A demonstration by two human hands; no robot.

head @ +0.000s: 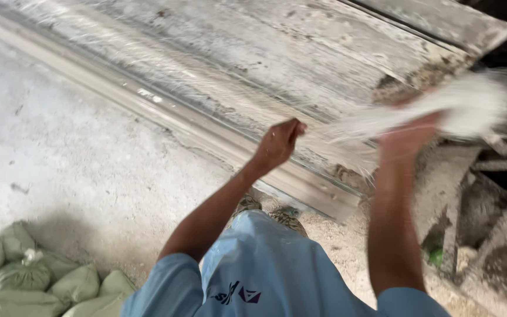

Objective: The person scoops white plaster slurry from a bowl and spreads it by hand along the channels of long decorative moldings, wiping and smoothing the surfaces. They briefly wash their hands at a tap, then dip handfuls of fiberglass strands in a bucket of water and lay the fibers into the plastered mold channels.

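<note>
My left hand (278,142) is closed in a fist around one end of a bundle of pale white fibres (382,120). The fibres stretch rightward to a blurred white tuft (476,103), and my right hand (409,134) grips them from beneath near that tuft. Both arms reach out over a worn, whitewashed wooden board (253,53) that slants across the view. The right hand and tuft are motion-blurred. My light blue shirt fills the bottom centre.
Several pale green filled sacks (36,279) lie at the lower left on a dusty concrete floor (60,147). Rough wooden beams and rubble (482,223) crowd the right side. A long pale rail (165,117) runs along the board's lower edge.
</note>
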